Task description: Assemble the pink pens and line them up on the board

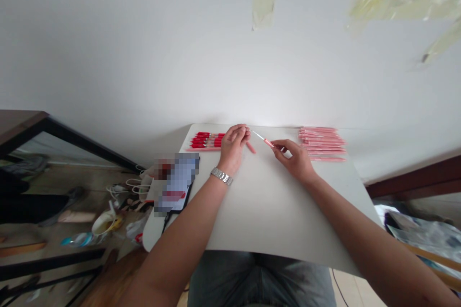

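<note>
My right hand [296,159] grips a pen [268,143] by its pinkish lower part, and a thin pale refill sticks out of it toward the left. Close to the refill's tip, my left hand [233,146] has its fingers pinched together; whatever is between them is too small to make out. Below those fingers a short pink pen part [251,147] lies on the white table [259,201]. Several red pens [207,140] lie side by side, partly hidden behind my left hand. Beyond my right hand is a stack of pale pink pen barrels [322,141].
A phone [178,184], blurred out, lies at the table's left side with a cable attached. The white wall [216,57] rises directly behind the table. Cords, a cup [103,223] and a plastic bottle [77,240] are off to the lower left.
</note>
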Action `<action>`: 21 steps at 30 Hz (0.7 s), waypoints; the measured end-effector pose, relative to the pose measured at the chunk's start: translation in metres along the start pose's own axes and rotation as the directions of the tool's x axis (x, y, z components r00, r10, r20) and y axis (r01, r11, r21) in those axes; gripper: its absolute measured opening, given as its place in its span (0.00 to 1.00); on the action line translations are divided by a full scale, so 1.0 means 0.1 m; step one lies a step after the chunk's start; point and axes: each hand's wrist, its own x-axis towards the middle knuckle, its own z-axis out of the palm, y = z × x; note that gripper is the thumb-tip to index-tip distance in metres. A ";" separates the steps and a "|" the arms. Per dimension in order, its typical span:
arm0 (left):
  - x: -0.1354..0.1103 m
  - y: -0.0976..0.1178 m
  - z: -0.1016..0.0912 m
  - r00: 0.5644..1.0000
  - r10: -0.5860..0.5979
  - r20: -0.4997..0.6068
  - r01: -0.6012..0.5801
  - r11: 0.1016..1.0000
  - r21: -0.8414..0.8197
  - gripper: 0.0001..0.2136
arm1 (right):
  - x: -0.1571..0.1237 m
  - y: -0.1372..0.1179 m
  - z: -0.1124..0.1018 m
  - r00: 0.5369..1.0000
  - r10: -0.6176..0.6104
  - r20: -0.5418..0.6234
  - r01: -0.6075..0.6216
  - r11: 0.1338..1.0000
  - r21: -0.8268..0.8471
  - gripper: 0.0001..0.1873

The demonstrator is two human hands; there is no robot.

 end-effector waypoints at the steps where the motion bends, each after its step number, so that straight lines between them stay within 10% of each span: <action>1: 0.00 0.00 0.00 1.000 -0.006 0.005 0.006 1.000 -0.003 0.15 | 0.00 0.00 0.00 1.000 -0.002 0.003 0.002 1.000 0.000 0.12; 21: -0.03 0.02 0.01 0.998 -0.022 0.065 0.017 0.997 0.077 0.15 | 0.01 0.02 0.00 1.000 -0.019 0.012 0.019 1.000 -0.018 0.11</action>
